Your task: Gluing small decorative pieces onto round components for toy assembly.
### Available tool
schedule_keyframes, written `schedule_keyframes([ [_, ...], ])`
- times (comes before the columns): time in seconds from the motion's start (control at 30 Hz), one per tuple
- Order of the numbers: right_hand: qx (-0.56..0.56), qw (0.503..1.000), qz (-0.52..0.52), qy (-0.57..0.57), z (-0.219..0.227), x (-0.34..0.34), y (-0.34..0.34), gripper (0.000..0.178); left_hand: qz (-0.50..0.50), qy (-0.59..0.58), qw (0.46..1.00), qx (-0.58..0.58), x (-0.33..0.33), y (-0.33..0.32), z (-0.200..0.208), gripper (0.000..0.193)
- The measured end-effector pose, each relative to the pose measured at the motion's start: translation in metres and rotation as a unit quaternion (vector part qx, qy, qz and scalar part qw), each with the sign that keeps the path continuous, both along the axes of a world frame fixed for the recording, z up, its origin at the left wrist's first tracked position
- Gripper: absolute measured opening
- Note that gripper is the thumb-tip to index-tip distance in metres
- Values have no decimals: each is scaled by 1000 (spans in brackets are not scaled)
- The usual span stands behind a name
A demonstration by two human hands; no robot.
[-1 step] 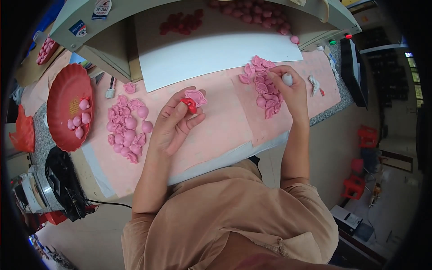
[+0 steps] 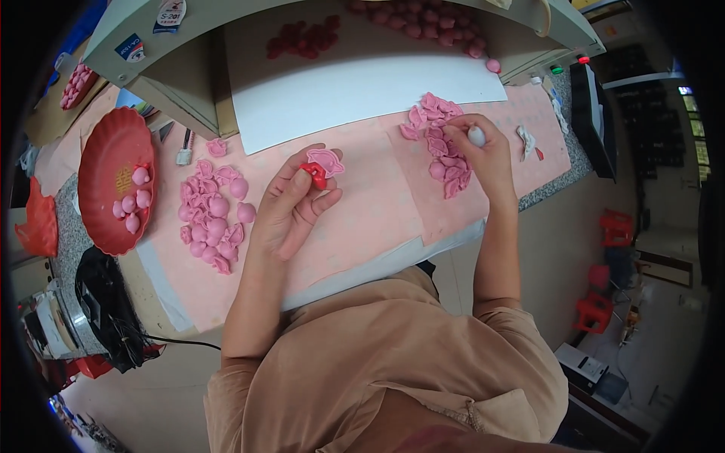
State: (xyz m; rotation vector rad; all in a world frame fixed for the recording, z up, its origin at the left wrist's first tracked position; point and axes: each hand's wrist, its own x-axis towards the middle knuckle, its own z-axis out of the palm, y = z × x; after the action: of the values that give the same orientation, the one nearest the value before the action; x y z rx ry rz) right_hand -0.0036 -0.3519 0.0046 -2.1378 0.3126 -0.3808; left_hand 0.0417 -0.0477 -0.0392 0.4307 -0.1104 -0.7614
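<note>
My left hand (image 2: 291, 204) is closed in a pinch on a small red piece (image 2: 316, 172). A pink shell-shaped piece (image 2: 326, 161) with a raised rim sits against it at the fingertips. My right hand (image 2: 483, 147) holds a small white round-ended object (image 2: 476, 136) between its fingers; most of it is hidden. The right fingertips are at a pile of pink shell-shaped pieces (image 2: 451, 170), and I cannot tell whether they grip one. Off to the left of my left hand lies another pile of pink balls and shells (image 2: 208, 211).
A red fluted dish (image 2: 98, 219) holding several pink balls is at the left. Ahead, a grey hooded box (image 2: 177, 94) covers a white sheet (image 2: 355, 98) with red pieces (image 2: 302, 39) and pink balls (image 2: 423, 23). A crumpled white scrap (image 2: 526, 142) lies at the right.
My right hand has shifted slightly left, with its fingertips lower into the pink pile. The left hand's red piece is turned a little; the hand itself has hardly moved.
</note>
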Motion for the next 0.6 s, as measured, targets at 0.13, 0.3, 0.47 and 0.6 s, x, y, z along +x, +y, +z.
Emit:
schedule_keyframes([
  [0.13,-231,966,115,14,-6,7,27,24,38,15,999,-16,0,9,3,40],
  [0.3,-267,945,189,1,-20,13,41,22,57,23,998,-15,-3,6,-3,36],
  [0.47,58,978,158,123,-21,7,88,16,69,53,996,-32,-1,-4,0,38],
  [0.6,-20,982,173,72,-27,16,98,14,121,35,991,-49,6,8,-5,40],
])
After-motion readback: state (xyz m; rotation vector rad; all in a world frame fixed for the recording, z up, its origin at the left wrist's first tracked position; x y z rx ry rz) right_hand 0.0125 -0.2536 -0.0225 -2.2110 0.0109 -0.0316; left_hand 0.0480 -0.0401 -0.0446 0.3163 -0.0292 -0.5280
